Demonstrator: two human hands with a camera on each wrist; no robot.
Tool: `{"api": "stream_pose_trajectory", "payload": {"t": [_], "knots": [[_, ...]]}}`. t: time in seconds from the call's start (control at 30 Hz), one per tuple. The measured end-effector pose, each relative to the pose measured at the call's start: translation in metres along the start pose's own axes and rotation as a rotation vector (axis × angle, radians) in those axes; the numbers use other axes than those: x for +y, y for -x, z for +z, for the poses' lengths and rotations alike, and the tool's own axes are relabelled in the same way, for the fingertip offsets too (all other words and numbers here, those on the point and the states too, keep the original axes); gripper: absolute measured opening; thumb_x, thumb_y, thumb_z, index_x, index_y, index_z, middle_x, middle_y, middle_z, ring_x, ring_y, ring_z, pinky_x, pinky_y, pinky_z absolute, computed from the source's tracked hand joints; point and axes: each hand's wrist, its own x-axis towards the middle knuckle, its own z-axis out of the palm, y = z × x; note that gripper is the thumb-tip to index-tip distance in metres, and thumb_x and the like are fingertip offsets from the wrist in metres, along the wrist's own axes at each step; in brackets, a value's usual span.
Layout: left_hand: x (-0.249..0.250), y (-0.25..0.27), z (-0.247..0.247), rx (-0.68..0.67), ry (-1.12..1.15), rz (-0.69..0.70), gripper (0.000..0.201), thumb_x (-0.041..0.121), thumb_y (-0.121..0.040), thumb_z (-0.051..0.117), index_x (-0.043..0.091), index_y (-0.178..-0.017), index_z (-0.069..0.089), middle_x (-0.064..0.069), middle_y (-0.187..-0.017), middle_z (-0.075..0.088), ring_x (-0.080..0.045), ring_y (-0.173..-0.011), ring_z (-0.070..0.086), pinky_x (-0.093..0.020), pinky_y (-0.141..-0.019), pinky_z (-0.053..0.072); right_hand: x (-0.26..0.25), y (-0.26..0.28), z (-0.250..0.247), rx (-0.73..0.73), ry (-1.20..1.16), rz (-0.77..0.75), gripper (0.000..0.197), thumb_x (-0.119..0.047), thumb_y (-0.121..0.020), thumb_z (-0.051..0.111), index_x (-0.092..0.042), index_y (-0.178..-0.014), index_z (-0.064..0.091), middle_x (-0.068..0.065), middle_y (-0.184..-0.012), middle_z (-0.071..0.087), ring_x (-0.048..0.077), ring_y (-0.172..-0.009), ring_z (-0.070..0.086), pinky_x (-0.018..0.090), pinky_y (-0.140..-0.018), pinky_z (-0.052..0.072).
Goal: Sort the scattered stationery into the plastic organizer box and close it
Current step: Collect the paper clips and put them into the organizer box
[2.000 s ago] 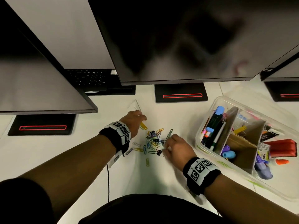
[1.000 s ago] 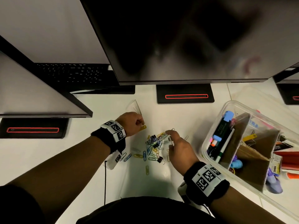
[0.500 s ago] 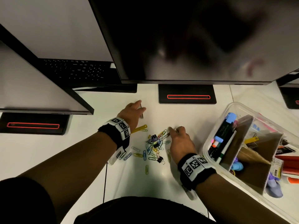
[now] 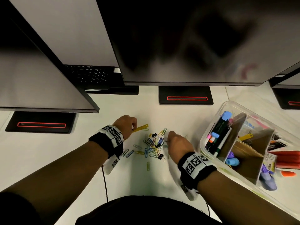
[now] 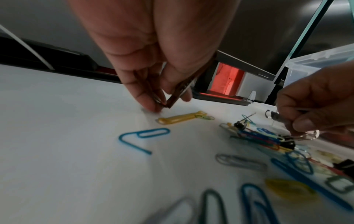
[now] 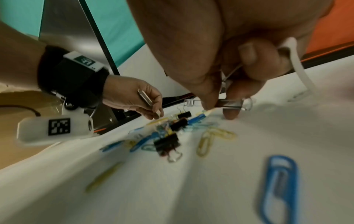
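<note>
A heap of coloured paper clips and black binder clips lies on the white desk between my hands. My left hand is at the heap's left, beside a long yellow clip. In the left wrist view its fingertips touch the desk and pinch thin metal strips. My right hand is at the heap's right edge. In the right wrist view it pinches a silver binder clip, with a white clip curled in its fingers. The clear plastic organizer box stands open on the right.
The box holds markers, cardboard dividers and highlighters. Three monitors overhang the desk's far side, and their black bases stand behind the heap. A keyboard lies at the back left. A single yellow clip lies nearer to me.
My left hand has drawn back from the far side to the yellow clip, and its fingers have curled. My right hand stays at the heap's right edge.
</note>
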Motion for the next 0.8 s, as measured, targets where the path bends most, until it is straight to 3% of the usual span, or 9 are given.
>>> {"api": "stream_pose_trajectory", "payload": {"t": [0.1, 0.2, 0.33, 0.43, 0.53, 0.63, 0.73, 0.8], "knots": [[-0.005, 0.006, -0.001, 0.035, 0.069, 0.004, 0.024, -0.008, -0.080, 0.049, 0.008, -0.087, 0.065, -0.010, -0.101, 0.055, -0.022, -0.085, 0.055, -0.028, -0.070, 0.045, -0.014, 0.001, -0.009, 0.052, -0.067, -0.055, 0.025, -0.001, -0.089, 0.037, -0.011, -0.110, 0.044, 0.014, -0.100, 0.064, 0.026, -0.075, 0.051, 0.029, -0.065, 0.038], [-0.007, 0.016, -0.003, 0.042, 0.088, 0.015, 0.020, -0.008, -0.077, 0.055, 0.005, -0.085, 0.067, -0.012, -0.099, 0.059, -0.029, -0.097, 0.060, -0.026, -0.073, 0.044, -0.038, -0.009, -0.016, 0.059, -0.053, -0.161, 0.033, -0.005, -0.089, 0.042, -0.015, -0.120, 0.044, 0.013, -0.108, 0.059, 0.033, -0.091, 0.059, 0.034, -0.073, 0.046], [-0.007, 0.038, -0.003, 0.063, 0.088, -0.035, 0.020, 0.001, -0.083, 0.053, 0.001, -0.097, 0.066, -0.013, -0.112, 0.059, -0.026, -0.109, 0.053, -0.026, -0.086, 0.042, -0.066, -0.036, -0.015, -0.014, 0.161, -0.315, 0.040, -0.010, -0.090, 0.046, -0.014, -0.130, 0.046, 0.013, -0.118, 0.055, 0.033, -0.107, 0.057, 0.039, -0.088, 0.050], [-0.021, 0.052, -0.001, 0.063, 0.101, -0.084, 0.022, 0.011, -0.086, 0.055, 0.004, -0.103, 0.065, -0.012, -0.117, 0.058, -0.024, -0.116, 0.050, -0.022, -0.090, 0.036, -0.081, -0.053, -0.006, -0.050, 0.321, -0.392, 0.037, -0.013, -0.091, 0.047, -0.014, -0.128, 0.051, 0.013, -0.119, 0.053, 0.032, -0.109, 0.054, 0.039, -0.086, 0.048], [-0.034, 0.064, -0.003, 0.060, 0.139, -0.154, 0.024, 0.024, -0.091, 0.053, 0.009, -0.107, 0.064, -0.010, -0.117, 0.060, -0.026, -0.109, 0.057, -0.028, -0.089, 0.041, -0.089, -0.062, 0.001, -0.065, 0.385, -0.420, 0.035, -0.015, -0.093, 0.048, -0.014, -0.128, 0.052, 0.013, -0.121, 0.051, 0.031, -0.111, 0.052, 0.037, -0.085, 0.047], [-0.047, 0.071, -0.002, 0.040, 0.279, -0.183, 0.019, 0.031, -0.093, 0.048, 0.017, -0.096, 0.060, -0.005, -0.105, 0.065, -0.024, -0.087, 0.069, -0.030, -0.075, 0.049, -0.087, -0.063, 0.002, -0.057, 0.357, -0.415, 0.031, -0.013, -0.092, 0.046, -0.013, -0.122, 0.051, 0.013, -0.117, 0.051, 0.031, -0.107, 0.052, 0.035, -0.079, 0.043], [-0.052, 0.074, -0.001, 0.012, 0.292, -0.179, 0.017, 0.033, -0.095, 0.045, 0.019, -0.090, 0.055, -0.002, -0.101, 0.066, -0.018, -0.069, 0.069, -0.021, -0.065, 0.046, -0.085, -0.060, 0.004, -0.073, 0.356, -0.387, 0.022, -0.013, -0.091, 0.044, -0.011, -0.111, 0.051, 0.013, -0.113, 0.051, 0.031, -0.104, 0.051, 0.033, -0.078, 0.041], [-0.052, 0.074, 0.000, 0.015, 0.270, -0.171, 0.019, 0.032, -0.094, 0.046, 0.017, -0.093, 0.058, -0.003, -0.100, 0.068, -0.018, -0.072, 0.069, -0.015, -0.062, 0.040, -0.086, -0.059, 0.006, -0.096, 0.363, -0.370, 0.022, -0.014, -0.092, 0.042, -0.010, -0.111, 0.052, 0.014, -0.115, 0.051, 0.031, -0.105, 0.051, 0.034, -0.081, 0.043]]}}
